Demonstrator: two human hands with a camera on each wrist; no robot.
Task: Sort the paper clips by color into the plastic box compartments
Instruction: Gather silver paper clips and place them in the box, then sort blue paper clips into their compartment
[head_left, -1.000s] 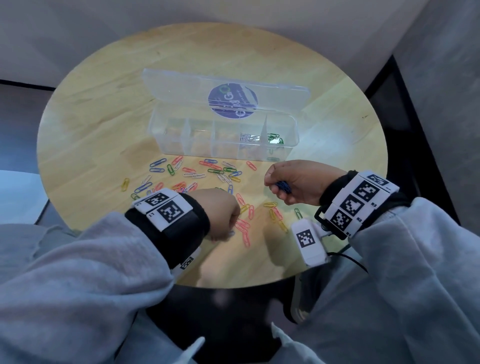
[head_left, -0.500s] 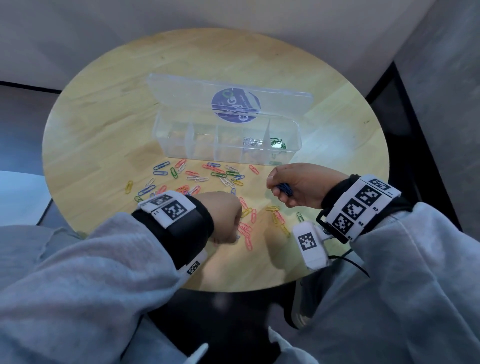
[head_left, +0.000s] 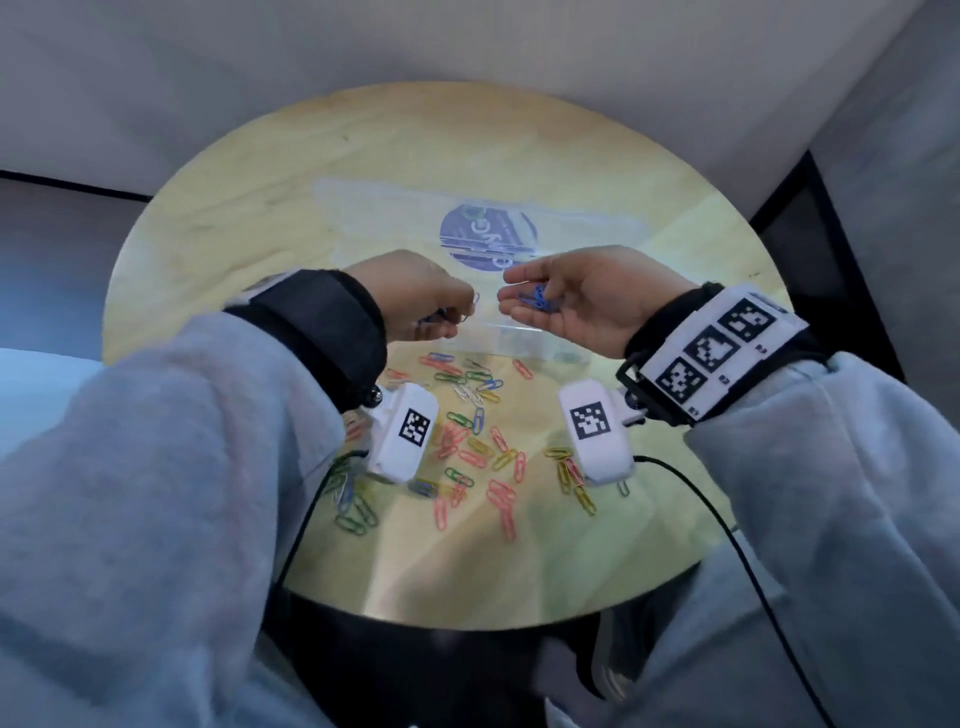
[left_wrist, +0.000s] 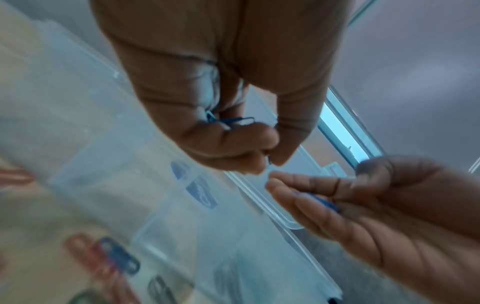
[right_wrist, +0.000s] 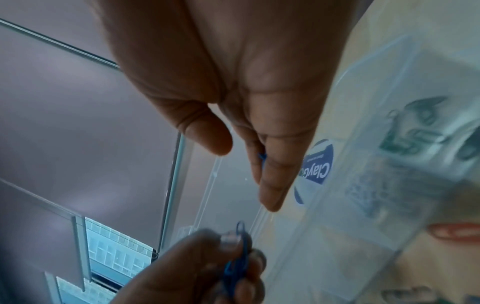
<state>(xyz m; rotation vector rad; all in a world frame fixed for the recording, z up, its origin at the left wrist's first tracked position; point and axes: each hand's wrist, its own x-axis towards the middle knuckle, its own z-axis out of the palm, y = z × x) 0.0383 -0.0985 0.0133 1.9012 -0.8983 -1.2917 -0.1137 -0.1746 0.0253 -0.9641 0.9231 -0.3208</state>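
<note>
Both hands hover over the clear plastic box, which they largely hide. My left hand is curled round a few blue paper clips, one sticking out between thumb and forefinger. My right hand is palm up just to its right, fingers nearly straight, with several blue clips lying on them and the thumb apart above. The two hands' fingertips almost meet. The box's open lid carries a round blue sticker. Green clips lie blurred in one compartment.
Many loose clips in red, green, yellow, blue and white are strewn over the round wooden table in front of the box, beneath both wrists. A black cable runs off the table's near right edge.
Both hands have lifted off the table and moved forward over the box. The right hand has turned palm up and uncurled, baring its blue clips. The left hand has come up beside it.
</note>
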